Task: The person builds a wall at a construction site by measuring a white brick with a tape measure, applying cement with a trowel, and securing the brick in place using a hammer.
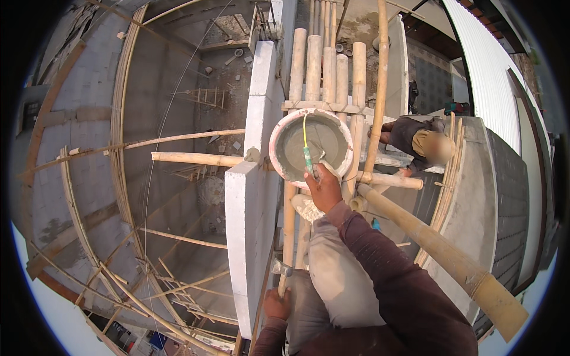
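My right hand (pixel 324 188) is closed around the green handle of a tool (pixel 307 158) with a thin yellow shaft, held over a round basin (pixel 276 155) with a pale pinkish rim. Wet grey mortar (pixel 297 142) lies in the basin; whether the tool's end touches it, I cannot tell. Lower down, my left hand (pixel 277 304) grips the short handle of a hammer (pixel 281 269), its head pointing up beside the wall. That wall of white blocks (pixel 242 231) runs just left of both the basin and my left hand. One step in its top edge shows near the basin.
Bamboo poles (pixel 313 68) form the platform under the basin. A thick bamboo pole (pixel 451 255) slants across the right side. Another person (pixel 415 139) is lower down at the right. Left of the wall, a deep room holds bamboo scaffolding (pixel 196 136) and rubble.
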